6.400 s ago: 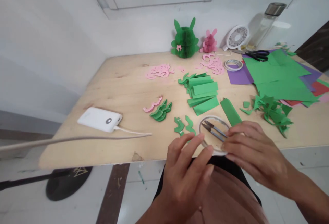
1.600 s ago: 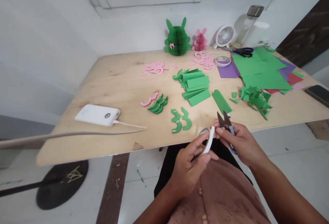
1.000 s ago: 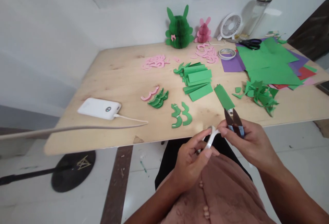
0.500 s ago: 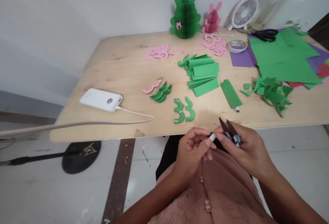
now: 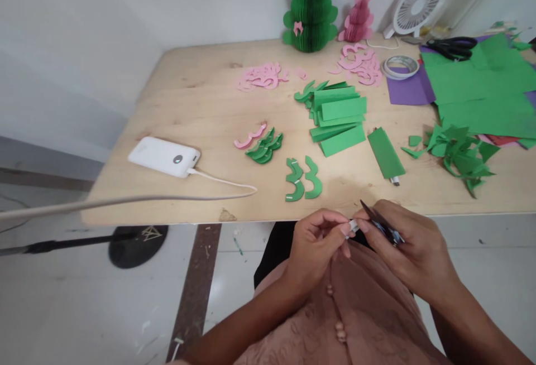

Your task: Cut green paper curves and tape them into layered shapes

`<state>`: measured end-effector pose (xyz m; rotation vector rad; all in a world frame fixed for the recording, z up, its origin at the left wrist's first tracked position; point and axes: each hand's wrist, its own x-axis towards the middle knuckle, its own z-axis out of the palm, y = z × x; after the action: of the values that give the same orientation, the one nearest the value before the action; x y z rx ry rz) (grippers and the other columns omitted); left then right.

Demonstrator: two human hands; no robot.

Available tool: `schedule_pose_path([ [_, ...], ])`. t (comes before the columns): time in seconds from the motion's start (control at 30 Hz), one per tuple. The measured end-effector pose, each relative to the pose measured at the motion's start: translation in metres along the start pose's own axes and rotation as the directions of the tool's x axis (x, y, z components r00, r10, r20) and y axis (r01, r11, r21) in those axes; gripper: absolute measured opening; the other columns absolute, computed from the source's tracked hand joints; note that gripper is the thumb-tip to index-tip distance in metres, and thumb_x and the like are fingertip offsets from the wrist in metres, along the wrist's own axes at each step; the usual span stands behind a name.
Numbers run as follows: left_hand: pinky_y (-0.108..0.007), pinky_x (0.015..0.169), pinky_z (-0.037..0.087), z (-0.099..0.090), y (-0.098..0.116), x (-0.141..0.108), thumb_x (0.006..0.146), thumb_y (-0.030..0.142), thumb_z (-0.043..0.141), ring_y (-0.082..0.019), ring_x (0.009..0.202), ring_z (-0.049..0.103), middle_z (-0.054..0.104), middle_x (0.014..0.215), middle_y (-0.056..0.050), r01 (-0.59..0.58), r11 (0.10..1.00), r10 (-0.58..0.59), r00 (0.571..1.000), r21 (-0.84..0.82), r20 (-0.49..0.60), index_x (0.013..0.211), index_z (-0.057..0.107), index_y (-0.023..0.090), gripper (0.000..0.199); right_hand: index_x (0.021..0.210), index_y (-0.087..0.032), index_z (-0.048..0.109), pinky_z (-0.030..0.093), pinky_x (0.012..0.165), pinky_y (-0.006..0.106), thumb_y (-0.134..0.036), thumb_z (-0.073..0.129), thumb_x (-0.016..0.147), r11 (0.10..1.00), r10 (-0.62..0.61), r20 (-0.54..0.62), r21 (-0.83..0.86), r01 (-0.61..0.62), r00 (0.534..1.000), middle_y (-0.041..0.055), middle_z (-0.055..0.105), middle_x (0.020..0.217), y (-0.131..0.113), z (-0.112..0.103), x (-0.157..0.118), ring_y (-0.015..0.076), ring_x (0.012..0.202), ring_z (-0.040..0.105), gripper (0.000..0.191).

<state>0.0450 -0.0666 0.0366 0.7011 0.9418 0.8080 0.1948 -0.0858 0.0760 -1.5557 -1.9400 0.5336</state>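
Note:
My left hand (image 5: 320, 239) pinches a small strip of white tape (image 5: 352, 227) in front of the table's front edge. Small scissors (image 5: 383, 225) with dark blades sit in the grip of my right hand (image 5: 412, 239), whose thumb and finger touch the strip's other end. On the table just beyond lie two wavy green paper cutouts; the left cutout (image 5: 293, 181) bears small white pieces, the right cutout (image 5: 312, 178) shows none. A folded green paper strip (image 5: 386, 153) lies beyond my right hand, with something white and dark poking out beneath it.
Green folded strips (image 5: 341, 116), pink cutouts (image 5: 263, 76) and green scraps (image 5: 456, 153) lie on the table (image 5: 188, 97). A tape roll (image 5: 401, 76), black scissors (image 5: 450, 48) and fan (image 5: 419, 5) are at right. Behind stands a green paper rabbit (image 5: 310, 16). A power bank (image 5: 163, 157) trails a cable.
The scissors' blades have gone from spread to nearly together. My right fingertips now touch the white strip. The whole view has shifted slightly.

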Motion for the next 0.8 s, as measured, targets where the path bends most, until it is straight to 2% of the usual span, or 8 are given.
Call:
schedule_pose_path([
  [0.2, -0.018, 0.044, 0.035, 0.001, 0.004, 0.005, 0.074, 0.027, 0.069, -0.008, 0.046, 0.055, 0.065, 0.063, 0.000, 0.050, 0.999, -0.050, 0.998, 0.013, -0.026, 0.073, 0.062, 0.014, 0.014, 0.097, -0.017, 0.065, 0.045, 0.062, 0.027, -0.018, 0.054, 0.090, 0.961, -0.173, -0.077, -0.233, 0.151, 0.982, 0.0028, 0.064, 0.074, 0.012, 0.004, -0.001, 0.0148, 0.065, 0.061, 0.013],
  [0.37, -0.018, 0.042, 0.035, -0.001, 0.002, 0.010, 0.072, 0.026, 0.070, -0.008, 0.045, 0.055, 0.066, 0.063, 0.000, 0.087, 0.996, -0.087, 0.996, -0.012, -0.011, 0.073, 0.061, 0.014, 0.014, 0.109, -0.013, 0.064, 0.050, 0.068, 0.028, -0.016, 0.055, 0.089, 0.940, -0.193, -0.145, -0.310, 0.141, 0.970, 0.0066, 0.071, 0.081, 0.020, 0.007, -0.001, 0.0175, 0.072, 0.066, 0.022],
  [0.43, -0.018, 0.042, 0.035, -0.002, 0.001, 0.012, 0.072, 0.025, 0.070, -0.007, 0.045, 0.055, 0.066, 0.063, 0.000, 0.094, 0.995, -0.094, 0.995, -0.018, -0.014, 0.073, 0.061, 0.014, 0.014, 0.109, -0.012, 0.064, 0.051, 0.074, 0.028, -0.016, 0.054, 0.089, 0.958, -0.139, -0.189, -0.274, 0.084, 0.972, 0.0087, 0.074, 0.088, 0.022, 0.007, -0.002, 0.0185, 0.080, 0.069, 0.023],
  [0.53, -0.018, 0.042, 0.035, -0.003, 0.002, 0.013, 0.072, 0.026, 0.069, -0.007, 0.045, 0.054, 0.066, 0.063, 0.000, 0.096, 0.995, -0.096, 0.995, -0.020, -0.019, 0.073, 0.060, 0.014, 0.015, 0.107, -0.012, 0.065, 0.053, 0.074, 0.027, -0.024, 0.053, 0.091, 0.986, 0.024, -0.190, -0.155, -0.054, 0.982, 0.0094, 0.074, 0.095, 0.022, 0.004, -0.004, 0.0191, 0.083, 0.070, 0.023],
  [0.63, -0.018, 0.043, 0.035, -0.003, 0.002, 0.012, 0.072, 0.025, 0.069, -0.007, 0.045, 0.055, 0.066, 0.063, 0.000, 0.095, 0.995, -0.095, 0.995, -0.010, -0.028, 0.074, 0.060, 0.014, 0.014, 0.109, -0.016, 0.064, 0.052, 0.070, 0.025, -0.031, 0.048, 0.093, 0.990, 0.142, -0.065, 0.004, -0.142, 0.988, 0.0066, 0.074, 0.097, 0.021, 0.000, -0.010, 0.0181, 0.085, 0.070, 0.027],
  [0.8, -0.018, 0.044, 0.036, -0.002, 0.000, 0.009, 0.073, 0.024, 0.068, -0.007, 0.045, 0.054, 0.065, 0.062, 0.000, 0.079, 0.996, -0.076, 0.996, 0.042, -0.053, 0.073, 0.061, 0.014, 0.012, 0.095, -0.021, 0.064, 0.047, 0.062, 0.022, -0.034, 0.038, 0.096, 0.973, 0.170, 0.082, 0.145, -0.181, 0.982, 0.0009, 0.069, 0.081, 0.022, -0.001, -0.018, 0.0150, 0.074, 0.066, 0.029],
])
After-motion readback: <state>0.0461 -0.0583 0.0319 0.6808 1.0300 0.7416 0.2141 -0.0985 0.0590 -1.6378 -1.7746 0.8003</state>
